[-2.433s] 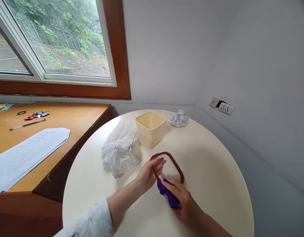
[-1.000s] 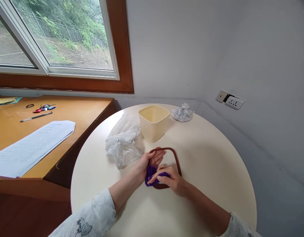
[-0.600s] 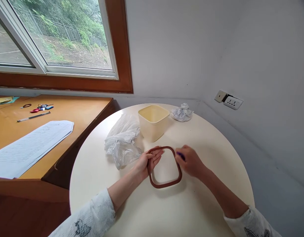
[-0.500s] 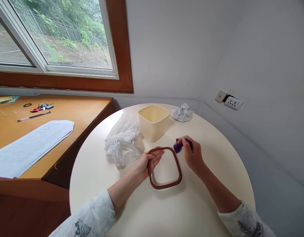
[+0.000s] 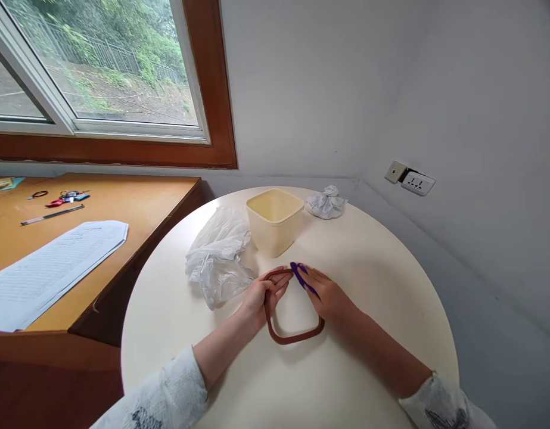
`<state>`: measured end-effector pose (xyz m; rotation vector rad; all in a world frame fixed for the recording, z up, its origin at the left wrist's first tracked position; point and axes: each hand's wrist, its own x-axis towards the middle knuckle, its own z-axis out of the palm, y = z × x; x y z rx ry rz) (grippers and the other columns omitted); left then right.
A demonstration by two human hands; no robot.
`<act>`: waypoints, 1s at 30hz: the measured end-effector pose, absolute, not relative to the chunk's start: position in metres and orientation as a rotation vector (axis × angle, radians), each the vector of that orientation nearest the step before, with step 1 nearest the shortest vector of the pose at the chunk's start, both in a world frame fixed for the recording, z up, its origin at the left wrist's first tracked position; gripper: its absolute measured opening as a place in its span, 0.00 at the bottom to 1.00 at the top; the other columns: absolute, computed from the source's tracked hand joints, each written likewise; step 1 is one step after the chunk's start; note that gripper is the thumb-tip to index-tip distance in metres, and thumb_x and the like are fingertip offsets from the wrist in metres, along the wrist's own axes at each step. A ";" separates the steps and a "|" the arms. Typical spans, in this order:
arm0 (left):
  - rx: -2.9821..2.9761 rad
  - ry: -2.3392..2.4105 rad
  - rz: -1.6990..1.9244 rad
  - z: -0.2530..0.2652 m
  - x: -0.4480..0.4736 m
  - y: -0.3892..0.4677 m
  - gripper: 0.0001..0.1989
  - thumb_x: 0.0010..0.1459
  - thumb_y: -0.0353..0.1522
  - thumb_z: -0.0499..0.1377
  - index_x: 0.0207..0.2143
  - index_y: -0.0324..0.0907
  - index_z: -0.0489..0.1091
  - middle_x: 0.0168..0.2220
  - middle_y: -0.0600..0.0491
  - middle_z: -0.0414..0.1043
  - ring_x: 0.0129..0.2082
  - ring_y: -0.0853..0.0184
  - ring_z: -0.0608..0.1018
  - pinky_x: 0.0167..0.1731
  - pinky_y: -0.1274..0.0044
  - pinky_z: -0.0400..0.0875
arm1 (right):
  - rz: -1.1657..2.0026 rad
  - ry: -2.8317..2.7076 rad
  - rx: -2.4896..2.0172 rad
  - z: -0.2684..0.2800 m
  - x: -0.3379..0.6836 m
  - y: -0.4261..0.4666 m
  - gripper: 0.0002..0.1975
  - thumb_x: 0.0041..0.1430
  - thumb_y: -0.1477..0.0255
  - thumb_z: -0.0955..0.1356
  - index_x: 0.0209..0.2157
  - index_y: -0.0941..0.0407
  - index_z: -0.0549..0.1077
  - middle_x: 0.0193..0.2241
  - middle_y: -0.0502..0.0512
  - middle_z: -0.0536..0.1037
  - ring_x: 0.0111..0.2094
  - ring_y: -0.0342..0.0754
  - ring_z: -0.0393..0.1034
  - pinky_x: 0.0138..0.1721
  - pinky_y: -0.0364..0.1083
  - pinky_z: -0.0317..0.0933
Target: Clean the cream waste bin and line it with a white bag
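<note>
Here you are, holding a brown rounded-square frame (image 5: pixel 296 339) over the round white table (image 5: pixel 373 375), right in front of you. Your left hand (image 5: pixel 264 295) is partly closing around its left side, thumb lying on top and fingers reaching under the far left corner. Your right hand (image 5: pixel 331 295) is half curling over a purple cloth (image 5: pixel 303 280), pressing it along the frame's far right corner and covering much of the right side. The near edge is showing plainly and casting a soft shadow; whether it's touching the tabletop, you can't tell from here.

Just beyond your hands, a cream plastic tub (image 5: pixel 275 229) is standing upright, mouth facing up. A clear plastic bag (image 5: pixel 221 256) is sprawling crumpled to its left, and a knotted white bag (image 5: pixel 327 204) is sitting near the far rim. Over on the wooden desk (image 5: pixel 162 193), papers (image 5: pixel 60 268) are lying near a pen (image 5: pixel 52 215) and a bunch of keys (image 5: pixel 69 198).
</note>
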<state>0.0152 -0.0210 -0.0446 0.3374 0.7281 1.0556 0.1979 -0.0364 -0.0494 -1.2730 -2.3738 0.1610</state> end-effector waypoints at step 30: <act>0.403 0.891 1.210 -0.038 0.021 -0.026 0.28 0.34 0.13 0.45 0.40 0.34 0.68 0.43 0.41 0.74 0.48 0.62 0.74 0.48 0.76 0.70 | 1.069 -2.014 -1.206 0.023 0.161 -0.108 0.15 0.56 0.75 0.60 0.42 0.57 0.73 0.34 0.55 0.77 0.33 0.44 0.71 0.34 0.41 0.62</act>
